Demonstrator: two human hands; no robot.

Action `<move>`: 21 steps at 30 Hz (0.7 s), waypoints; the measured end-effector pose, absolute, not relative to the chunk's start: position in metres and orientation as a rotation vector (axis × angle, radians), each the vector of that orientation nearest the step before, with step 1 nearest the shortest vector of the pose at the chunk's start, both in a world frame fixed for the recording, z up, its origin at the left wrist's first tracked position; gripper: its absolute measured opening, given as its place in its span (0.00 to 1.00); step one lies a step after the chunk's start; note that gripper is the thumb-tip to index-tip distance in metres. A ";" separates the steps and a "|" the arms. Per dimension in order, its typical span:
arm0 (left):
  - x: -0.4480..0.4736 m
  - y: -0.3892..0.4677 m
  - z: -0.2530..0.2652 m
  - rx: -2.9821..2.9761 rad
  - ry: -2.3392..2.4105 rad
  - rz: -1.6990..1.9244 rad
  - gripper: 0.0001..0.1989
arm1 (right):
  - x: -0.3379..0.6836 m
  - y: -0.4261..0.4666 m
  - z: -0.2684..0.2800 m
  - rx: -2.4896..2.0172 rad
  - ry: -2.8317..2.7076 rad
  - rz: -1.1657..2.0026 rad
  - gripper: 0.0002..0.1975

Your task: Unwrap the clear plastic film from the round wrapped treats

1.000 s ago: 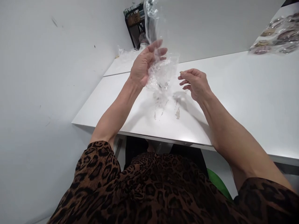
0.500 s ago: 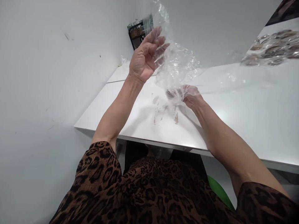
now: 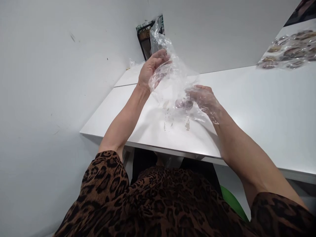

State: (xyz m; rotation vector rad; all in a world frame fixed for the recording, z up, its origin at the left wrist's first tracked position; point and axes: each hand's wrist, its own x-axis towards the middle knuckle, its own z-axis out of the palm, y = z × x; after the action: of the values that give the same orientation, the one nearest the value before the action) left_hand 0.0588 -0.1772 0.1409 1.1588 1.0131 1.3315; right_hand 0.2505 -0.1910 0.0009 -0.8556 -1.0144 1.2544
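Note:
A crumpled clear plastic bag (image 3: 176, 74) stretches between my two hands above the white table (image 3: 247, 108). My left hand (image 3: 154, 67) is at its upper left part, palm inward, with the fingers curled on the film. Lower and to the right, my right hand (image 3: 203, 97) grips the bag, and loose film lies over its back and wrist. A dark pinkish patch (image 3: 184, 104) shows through the plastic beside the right fingers; I cannot tell whether it is fingertips or something in the bag.
Several flat round brownish pieces in clear wrapping (image 3: 292, 49) lie at the back right. A black-framed item (image 3: 145, 39) stands in the far corner by the wall (image 3: 61, 82). Pale brown marks (image 3: 188, 124) spot the tabletop. Part of a green seat (image 3: 233, 202) shows below.
My left hand has come down a little with the bag's upper part. The film trailing off to the right has swung in and now drapes over my right hand and wrist.

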 end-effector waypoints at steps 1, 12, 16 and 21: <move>0.052 -0.175 0.138 1.162 0.985 1.345 0.11 | 0.251 -0.190 0.002 -0.848 -1.010 1.201 0.19; 0.005 -0.172 0.092 1.227 1.198 1.277 0.10 | 0.298 -0.181 0.020 -0.676 -1.134 0.740 0.14; 0.020 -0.180 0.083 1.330 1.218 1.208 0.07 | 0.297 -0.177 0.015 -0.759 -1.193 0.661 0.12; 0.039 -0.185 0.081 1.463 1.318 1.182 0.06 | 0.292 -0.183 0.025 -0.825 -1.189 0.666 0.14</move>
State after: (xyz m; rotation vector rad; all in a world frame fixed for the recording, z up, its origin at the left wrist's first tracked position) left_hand 0.0395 -0.1848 0.0815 1.4633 1.3175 1.1823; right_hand 0.2924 -0.1827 0.0245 -0.8248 -1.1891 0.6655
